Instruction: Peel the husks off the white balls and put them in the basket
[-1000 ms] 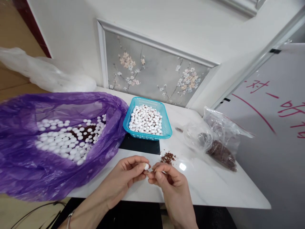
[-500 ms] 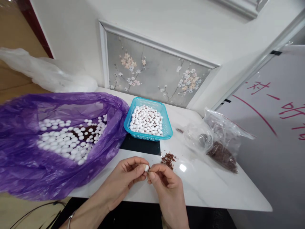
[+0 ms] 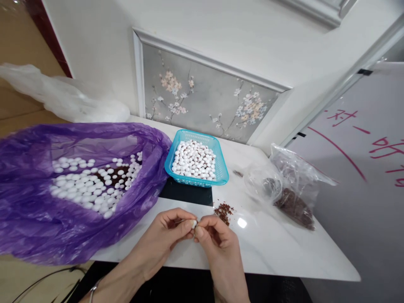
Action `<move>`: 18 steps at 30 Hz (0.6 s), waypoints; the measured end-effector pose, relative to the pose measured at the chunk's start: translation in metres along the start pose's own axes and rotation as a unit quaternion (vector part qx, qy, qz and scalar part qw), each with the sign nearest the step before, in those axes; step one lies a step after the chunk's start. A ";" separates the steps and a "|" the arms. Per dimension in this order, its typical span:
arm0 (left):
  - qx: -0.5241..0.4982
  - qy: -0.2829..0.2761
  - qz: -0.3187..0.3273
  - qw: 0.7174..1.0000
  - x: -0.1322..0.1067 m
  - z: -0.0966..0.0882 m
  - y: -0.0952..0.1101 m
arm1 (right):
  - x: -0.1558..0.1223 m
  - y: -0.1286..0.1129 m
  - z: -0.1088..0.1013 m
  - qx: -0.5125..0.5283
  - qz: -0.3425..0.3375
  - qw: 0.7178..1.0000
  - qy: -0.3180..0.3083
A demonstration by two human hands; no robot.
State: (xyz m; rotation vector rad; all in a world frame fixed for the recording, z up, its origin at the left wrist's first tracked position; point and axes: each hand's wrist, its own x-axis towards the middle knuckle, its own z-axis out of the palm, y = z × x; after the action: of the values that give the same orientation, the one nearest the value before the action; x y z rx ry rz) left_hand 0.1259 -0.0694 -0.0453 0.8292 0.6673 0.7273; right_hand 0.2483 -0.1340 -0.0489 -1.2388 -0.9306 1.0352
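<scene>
My left hand pinches a small white bead between thumb and forefinger, just above the near edge of the white table. My right hand is closed in a pinch with its fingertips pressed against that same bead. What the right fingers hold is too small to make out. A little heap of reddish-brown bits lies on the table just beyond my right hand. Farther back stands a blue plastic basket filled with white beads.
A wide purple plastic bag with many white beads in it covers the left of the table. A clear bag of brown bits lies at the right. A white plastic bag sits at the back left. A whiteboard with red writing leans at the right.
My two hands have drawn closer together, and the right fingertips now press on the bead held by the left hand. Everything else on the table has stayed put.
</scene>
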 end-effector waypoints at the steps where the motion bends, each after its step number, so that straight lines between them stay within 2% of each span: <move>1: 0.000 0.002 0.001 1.000 0.000 0.000 0.000 | 0.000 0.000 0.000 0.007 0.000 1.000 0.002; 11: 0.027 0.020 0.021 0.999 -0.002 0.001 -0.001 | 0.005 0.003 0.001 0.060 0.028 0.998 0.007; 18: 0.059 0.011 0.027 0.998 -0.001 0.001 -0.001 | 0.008 0.007 0.005 0.078 0.018 0.997 -0.009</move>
State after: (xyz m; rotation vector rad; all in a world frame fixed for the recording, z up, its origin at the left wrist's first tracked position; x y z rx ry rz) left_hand 0.1268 -0.0712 -0.0454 0.9502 0.7158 0.7521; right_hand 0.2456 -0.1245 -0.0552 -1.1217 -0.8274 1.1274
